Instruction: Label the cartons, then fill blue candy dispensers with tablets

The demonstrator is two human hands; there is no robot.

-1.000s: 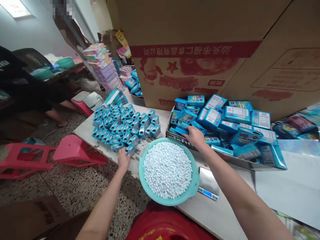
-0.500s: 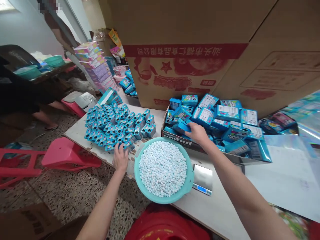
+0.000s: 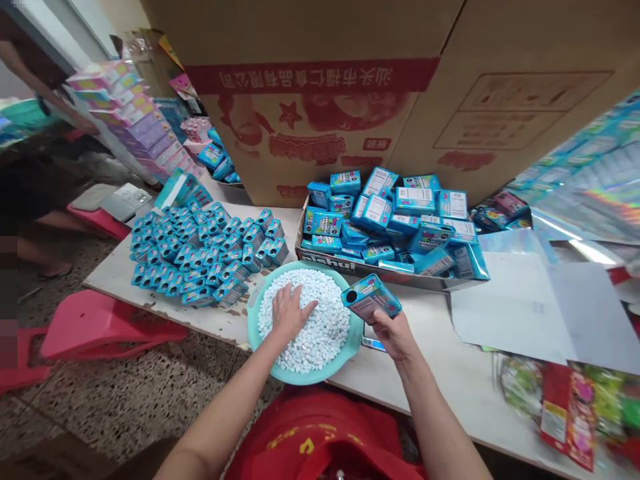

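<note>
My left hand (image 3: 289, 312) rests on the small pale blue and white candies (image 3: 325, 327) in a round turquoise basin (image 3: 305, 379), its fingers apart. Over the basin's right rim, my right hand (image 3: 394, 330) grips a blue candy box (image 3: 370, 297) that has a dark round hole at its left end. Beneath that box a scale (image 3: 374, 344) is mostly hidden. Many small blue boxes (image 3: 200, 260) stand packed together to the left of the basin. Behind it, an open carton (image 3: 345, 265) holds a heap of blue boxes (image 3: 415, 200).
Large brown cardboard boxes (image 3: 320, 40) rise behind the table (image 3: 425, 370). Red stools (image 3: 95, 320) are at the left, near stacked pastel boxes (image 3: 145, 127). White sheets (image 3: 510, 307) and candy packets (image 3: 570, 413) lie at the right. Part of a person (image 3: 30, 180) shows at the far left.
My left hand has moved from the small boxes into the basin. My right hand has brought a blue box from the carton to the basin's right rim. The view has shifted to the right.
</note>
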